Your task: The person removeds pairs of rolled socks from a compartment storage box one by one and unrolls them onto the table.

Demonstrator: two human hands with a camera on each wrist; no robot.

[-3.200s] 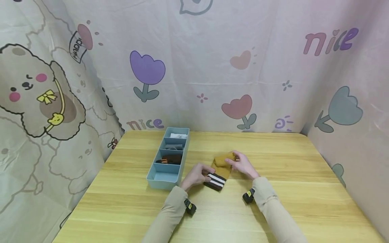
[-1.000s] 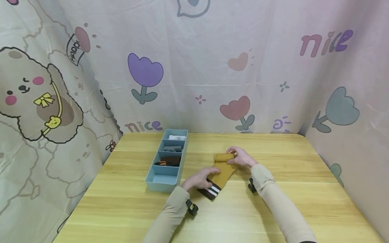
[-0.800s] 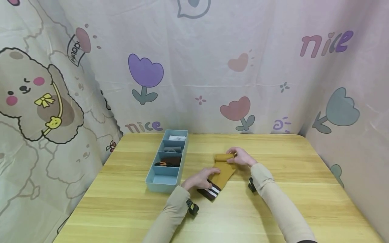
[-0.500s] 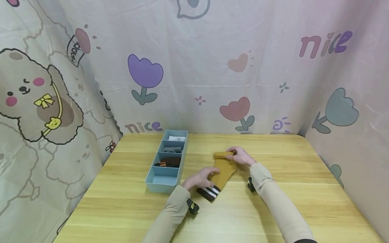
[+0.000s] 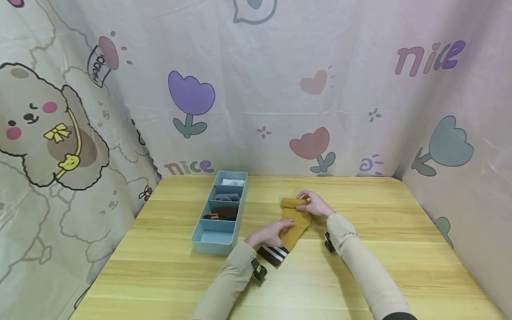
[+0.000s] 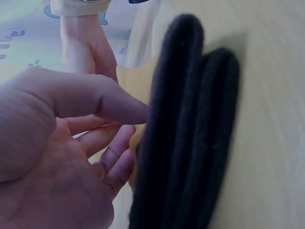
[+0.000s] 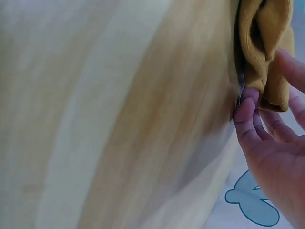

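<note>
A pair of mustard socks (image 5: pixel 295 224) lies on the table, its dark brown cuff (image 5: pixel 274 255) with white stripes toward the person. The far toe end is folded over into a flat band (image 5: pixel 294 203). My right hand (image 5: pixel 317 205) pinches the right end of that band between thumb and fingers; mustard cloth (image 7: pixel 257 52) shows there in the right wrist view. Spread over the near half is my left hand (image 5: pixel 269 233), its thumb and fingers lightly touching the fabric. From the left wrist, the thumb tip meets the dark layered cuff (image 6: pixel 186 129).
A light blue divided box (image 5: pixel 214 247) stands left of the socks. Its compartments hold a white bundle (image 5: pixel 233 182), a grey bundle (image 5: pixel 227 197) and a dark brown bundle (image 5: pixel 225 213) with orange stripes; the nearest compartment shows its bare floor. A printed curtain (image 5: pixel 256 89) hangs behind the table.
The rolled toe end has unrolled into a narrower band farther from the person. The cuff has shifted nearer and left. My left hand has loosened from the cuff onto the socks.
</note>
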